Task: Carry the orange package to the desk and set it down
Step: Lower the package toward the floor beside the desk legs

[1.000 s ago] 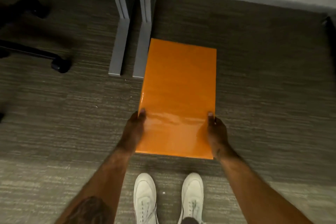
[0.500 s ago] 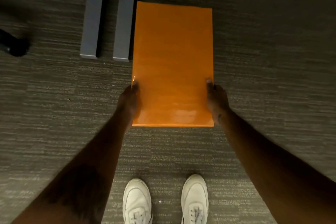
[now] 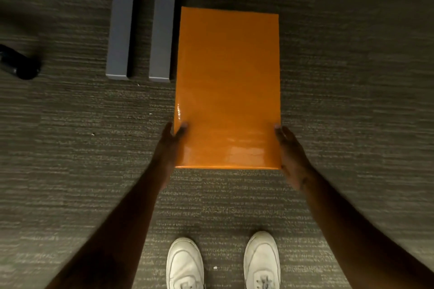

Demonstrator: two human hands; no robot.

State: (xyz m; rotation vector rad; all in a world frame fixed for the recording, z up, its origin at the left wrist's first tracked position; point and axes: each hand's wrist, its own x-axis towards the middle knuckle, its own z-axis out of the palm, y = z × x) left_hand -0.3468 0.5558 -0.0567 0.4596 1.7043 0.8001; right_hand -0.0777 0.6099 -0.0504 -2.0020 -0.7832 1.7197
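Observation:
The orange package [image 3: 227,82] is a flat glossy rectangle, low over the carpet just in front of my feet. I cannot tell if it rests on the floor. My left hand [image 3: 170,148] clasps its near left edge with the thumb on top. Along the near right edge lies my right hand [image 3: 291,155], thumb tip on the top face. The desk top is out of view; only two grey desk feet [image 3: 141,30] show, just left of the package.
My two white shoes [image 3: 223,263] stand on grey striped carpet [image 3: 352,101] below the package. A black chair caster [image 3: 21,65] sits at the far left. The right grey desk foot nearly touches the package's left edge.
The view has tilted down, so the wall is gone from sight. My arms reach further out from my feet, and both hands stay on the package's near corners.

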